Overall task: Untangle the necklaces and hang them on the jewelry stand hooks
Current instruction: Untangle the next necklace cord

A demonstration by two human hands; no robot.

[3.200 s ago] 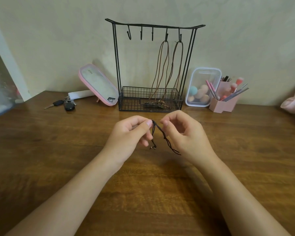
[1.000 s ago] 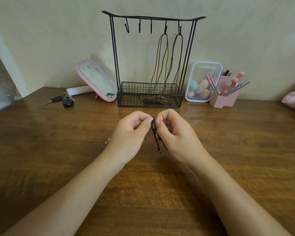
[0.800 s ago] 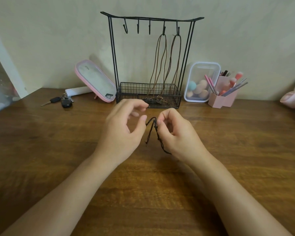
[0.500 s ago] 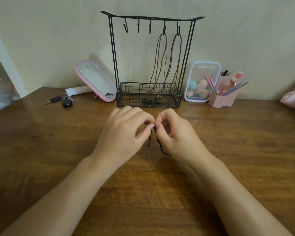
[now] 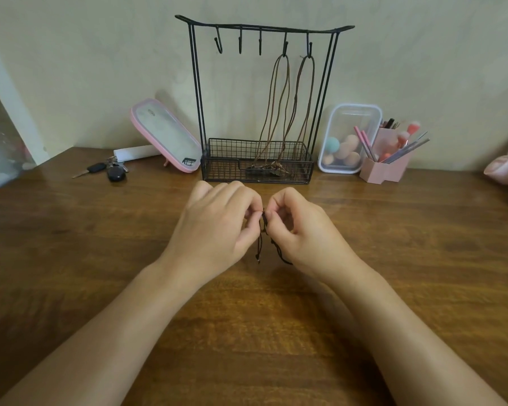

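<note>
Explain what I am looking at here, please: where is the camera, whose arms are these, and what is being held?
There is no machine here. A person wears one wide-angle camera on the head, looking forward and down, so the two bare arms coming in from the bottom are the wearer's own. The left hand and right hand meet above the wooden table, and the fingers of both pinch a thin dark cord necklace, whose loose ends dangle below. Behind stands a black wire jewelry stand; two brown necklaces hang from its two rightmost hooks, and the three hooks to their left are bare. Beside the stand are a pink mirror, keys, a clear box of makeup sponges and a pink brush holder.
</note>
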